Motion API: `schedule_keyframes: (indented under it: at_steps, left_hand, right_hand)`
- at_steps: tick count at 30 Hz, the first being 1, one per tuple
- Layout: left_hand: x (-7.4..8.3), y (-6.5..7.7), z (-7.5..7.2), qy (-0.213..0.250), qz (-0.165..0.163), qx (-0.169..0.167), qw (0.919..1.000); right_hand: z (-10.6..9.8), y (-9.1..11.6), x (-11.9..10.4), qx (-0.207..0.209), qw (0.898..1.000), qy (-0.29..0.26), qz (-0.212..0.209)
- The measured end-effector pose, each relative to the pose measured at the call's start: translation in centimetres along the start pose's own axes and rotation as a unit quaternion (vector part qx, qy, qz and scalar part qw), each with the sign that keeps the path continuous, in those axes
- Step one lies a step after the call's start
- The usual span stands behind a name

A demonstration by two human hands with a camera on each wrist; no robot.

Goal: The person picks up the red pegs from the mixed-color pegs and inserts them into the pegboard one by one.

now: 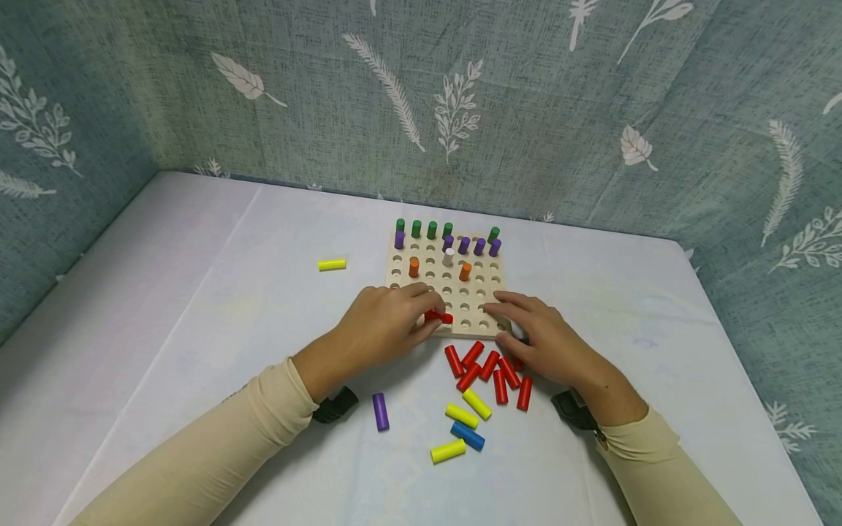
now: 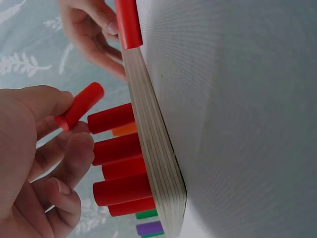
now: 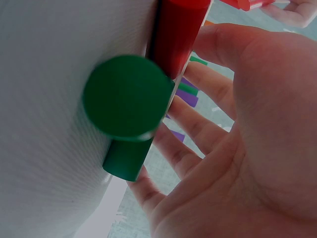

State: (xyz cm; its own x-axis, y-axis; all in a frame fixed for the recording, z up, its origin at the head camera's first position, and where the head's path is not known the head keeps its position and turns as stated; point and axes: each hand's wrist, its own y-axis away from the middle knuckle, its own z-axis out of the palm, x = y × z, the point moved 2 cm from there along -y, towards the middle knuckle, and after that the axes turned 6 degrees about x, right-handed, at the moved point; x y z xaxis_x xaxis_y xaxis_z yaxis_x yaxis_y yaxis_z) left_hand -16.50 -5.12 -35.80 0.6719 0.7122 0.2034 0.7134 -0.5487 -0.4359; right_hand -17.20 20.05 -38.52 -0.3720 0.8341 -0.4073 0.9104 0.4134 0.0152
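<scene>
My left hand pinches a red peg between thumb and fingertips above the front of the wooden pegboard. Several red pegs stand upright in the board under that hand, mostly hidden from the head view. At the board's front right corner, my right hand has its fingers spread along the edge and holds nothing. Beneath its palm, the right wrist view has green pegs and a red peg beside the board.
Green pegs, purple pegs, orange pegs and a white peg stand in the board. Loose red pegs, yellow pegs and a blue peg lie in front. A purple peg and yellow peg lie leftward.
</scene>
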Motion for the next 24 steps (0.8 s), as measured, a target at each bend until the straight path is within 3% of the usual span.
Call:
schedule_keyframes:
  at_steps: [24]
  left_hand:
    - [-0.13, 0.17, 0.55, -0.003, 0.019, 0.009, 0.9998]
  right_hand:
    - [-0.04, -0.05, -0.01, -0.007, 1.0, -0.001, 0.009]
